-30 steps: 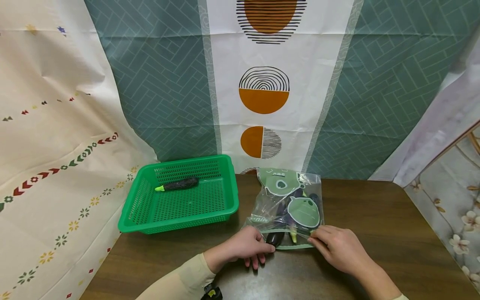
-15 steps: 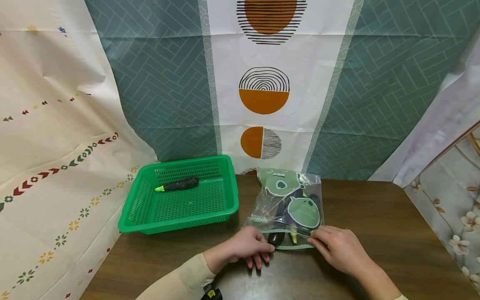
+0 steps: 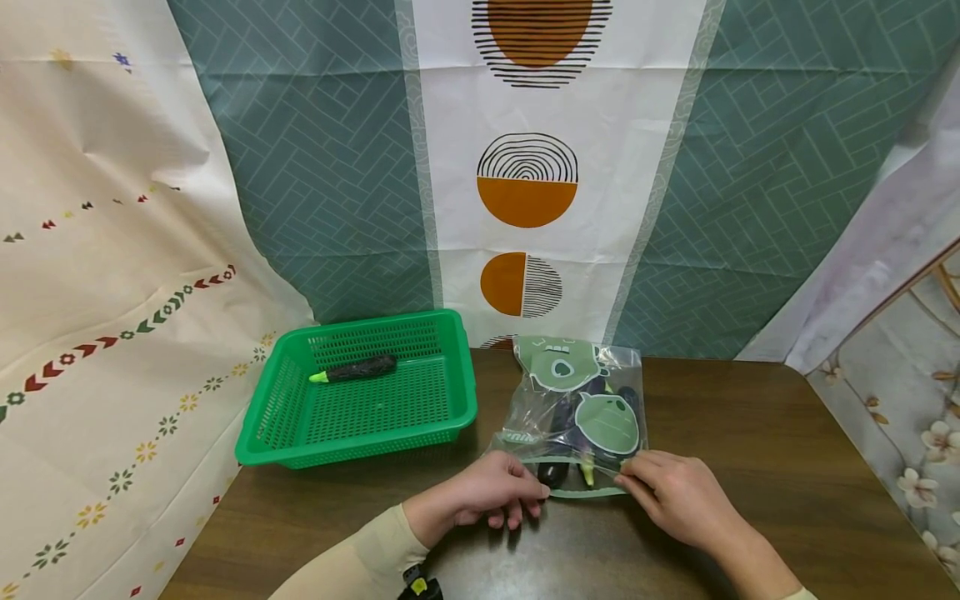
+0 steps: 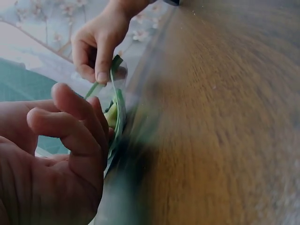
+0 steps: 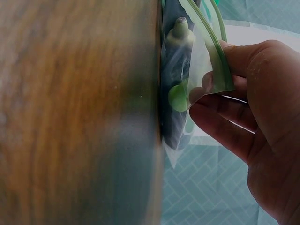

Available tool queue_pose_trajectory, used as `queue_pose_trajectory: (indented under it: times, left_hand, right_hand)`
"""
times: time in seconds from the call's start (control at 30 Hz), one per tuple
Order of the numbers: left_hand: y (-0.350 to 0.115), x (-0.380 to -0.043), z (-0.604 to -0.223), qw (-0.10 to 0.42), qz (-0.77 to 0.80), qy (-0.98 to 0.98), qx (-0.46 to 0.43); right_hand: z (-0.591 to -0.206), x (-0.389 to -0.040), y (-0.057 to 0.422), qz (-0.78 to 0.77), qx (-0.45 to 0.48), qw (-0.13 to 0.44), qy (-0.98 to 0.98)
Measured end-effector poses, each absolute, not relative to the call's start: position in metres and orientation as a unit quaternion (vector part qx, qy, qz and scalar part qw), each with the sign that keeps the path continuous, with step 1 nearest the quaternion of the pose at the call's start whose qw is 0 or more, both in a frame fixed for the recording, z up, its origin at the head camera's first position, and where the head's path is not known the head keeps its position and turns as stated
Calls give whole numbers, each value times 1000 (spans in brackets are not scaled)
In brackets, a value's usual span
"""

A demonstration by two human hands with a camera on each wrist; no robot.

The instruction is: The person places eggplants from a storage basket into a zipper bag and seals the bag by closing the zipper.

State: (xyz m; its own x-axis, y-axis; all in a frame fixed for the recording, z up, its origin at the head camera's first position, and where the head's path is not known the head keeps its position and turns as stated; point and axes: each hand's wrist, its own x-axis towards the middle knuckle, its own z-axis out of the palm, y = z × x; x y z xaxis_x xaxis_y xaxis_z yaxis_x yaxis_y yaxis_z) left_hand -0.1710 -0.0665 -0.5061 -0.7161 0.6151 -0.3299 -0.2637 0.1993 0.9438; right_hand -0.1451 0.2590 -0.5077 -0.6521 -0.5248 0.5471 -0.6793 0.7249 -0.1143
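Observation:
A clear zip bag (image 3: pixel 528 400) with green printed shapes lies flat on the table, its green-edged mouth facing me. Inside are several dark eggplants; the glossy end of one eggplant (image 3: pixel 553 475) and a pale green stem (image 3: pixel 587 473) show at the opening. My left hand (image 3: pixel 491 490) pinches the left side of the bag's mouth between thumb and index finger, other fingers bent below. At the right corner, my right hand (image 3: pixel 675 497) pinches the rim. In the right wrist view the green zip strip (image 5: pixel 220 65) runs into the fingers of that hand, with eggplants (image 5: pixel 174 65) behind the film.
A green plastic basket (image 3: pixel 360 450) stands to the left of the bag, holding one dark eggplant (image 3: pixel 363 367) with a bright green stem. Patterned cloths hang behind and beside the brown wooden table (image 3: pixel 735 433).
My left hand's lower fingers have shifted and bent a little. The glossy eggplant end at the mouth has moved slightly right. My right hand stays in place on the rim.

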Motion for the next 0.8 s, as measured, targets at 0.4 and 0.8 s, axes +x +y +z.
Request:
queue_pose_trajectory:
  times: [0.4,0.8]
  left_hand:
    - [-66,-172,-503,367,637,664,136]
    - [-65,-171,-505,406,627,646,156]
  right_hand:
    - [-507,-146,259,151,333,247,-897]
    - [-510,-146,260,146,333,256,-896]
